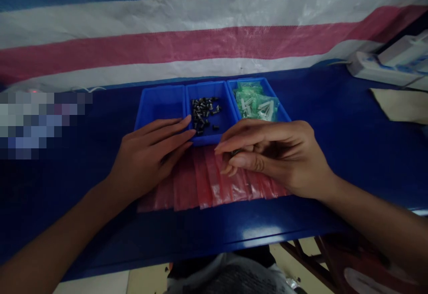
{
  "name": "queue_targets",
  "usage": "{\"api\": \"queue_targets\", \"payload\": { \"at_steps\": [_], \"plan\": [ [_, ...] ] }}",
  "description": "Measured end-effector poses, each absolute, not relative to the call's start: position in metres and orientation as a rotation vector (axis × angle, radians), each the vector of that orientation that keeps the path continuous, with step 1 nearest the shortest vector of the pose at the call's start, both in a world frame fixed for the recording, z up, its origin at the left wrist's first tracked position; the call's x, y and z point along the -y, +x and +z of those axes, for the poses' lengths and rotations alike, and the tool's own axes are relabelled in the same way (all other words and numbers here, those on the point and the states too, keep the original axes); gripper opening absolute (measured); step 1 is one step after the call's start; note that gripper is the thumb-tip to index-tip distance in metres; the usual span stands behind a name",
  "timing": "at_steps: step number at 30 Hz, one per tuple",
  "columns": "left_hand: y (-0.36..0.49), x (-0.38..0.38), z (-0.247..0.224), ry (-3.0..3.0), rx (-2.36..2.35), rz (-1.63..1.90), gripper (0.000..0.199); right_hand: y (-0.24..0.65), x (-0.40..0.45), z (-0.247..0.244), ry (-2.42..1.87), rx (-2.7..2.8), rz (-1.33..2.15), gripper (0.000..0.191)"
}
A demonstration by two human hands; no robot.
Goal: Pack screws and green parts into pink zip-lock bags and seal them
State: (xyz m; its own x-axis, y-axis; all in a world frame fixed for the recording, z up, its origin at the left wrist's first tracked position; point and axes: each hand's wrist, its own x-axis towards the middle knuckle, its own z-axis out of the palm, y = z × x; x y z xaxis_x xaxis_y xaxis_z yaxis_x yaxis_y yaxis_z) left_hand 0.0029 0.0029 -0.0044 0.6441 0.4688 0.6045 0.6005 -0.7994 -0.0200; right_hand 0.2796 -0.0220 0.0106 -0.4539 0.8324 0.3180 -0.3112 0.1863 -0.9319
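My left hand (147, 151) lies with its fingers stretched out, their tips at the front edge of the left blue bin (160, 98) and over the red plastic bags (207, 182). A pinch closes my right hand (270, 156) above those bags. Between its thumb and fingers shows a small dark shiny piece that looks like a screw (236, 152), mostly hidden. Loose black screws (202, 109) lie in the middle blue bin (219, 136), just beyond both hands. The red bags form an overlapping row, partly covered by my hands.
Clear-green packets with white pieces (256, 102) fill the right blue bin (281, 107). A white power strip (377, 69) and a beige sheet (401, 104) are on the table (327, 120) at the right. Behind it hangs a striped sheet (200, 44).
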Motion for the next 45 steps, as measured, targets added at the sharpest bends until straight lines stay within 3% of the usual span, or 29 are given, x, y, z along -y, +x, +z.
{"api": "queue_targets", "payload": {
  "at_steps": [5, 14, 18, 21, 26, 31, 37, 42, 45],
  "plan": [
    [0.004, -0.002, -0.003, -2.659, 0.875, -0.894, 0.027, 0.276, 0.025, 0.004, -0.562, 1.446, 1.658, 0.014],
    [0.003, -0.004, -0.003, -2.621, 0.817, -0.826, 0.017, 0.277, 0.024, 0.008, -0.558, 1.443, 1.597, 0.031],
    [0.002, -0.004, -0.004, -2.618, 0.82, -0.828, 0.02, 0.277, 0.023, 0.01, -0.662, 1.481, 1.548, 0.008],
    [0.002, -0.004, -0.003, -2.622, 0.821, -0.819, 0.02, 0.277, 0.021, 0.009, -0.711, 1.492, 1.622, 0.019],
    [0.001, -0.005, -0.002, -2.627, 0.797, -0.811, 0.019, 0.278, 0.019, 0.01, -0.612, 1.424, 1.69, 0.013],
    [0.0, -0.004, -0.004, -2.643, 0.846, -0.791, 0.02, 0.277, 0.021, 0.015, -0.707, 1.383, 1.488, 0.017],
    [0.001, -0.003, -0.004, -2.613, 0.787, -0.783, 0.022, 0.275, 0.024, 0.013, -0.91, 1.456, 1.361, 0.039],
    [-0.001, -0.004, -0.005, -2.611, 0.816, -0.758, 0.023, 0.275, 0.022, 0.004, -0.801, 1.359, 1.36, 0.035],
    [-0.002, -0.005, -0.005, -2.661, 0.868, -0.755, 0.025, 0.28, 0.022, 0.001, -0.762, 1.68, 0.962, 0.027]
  ]
}}
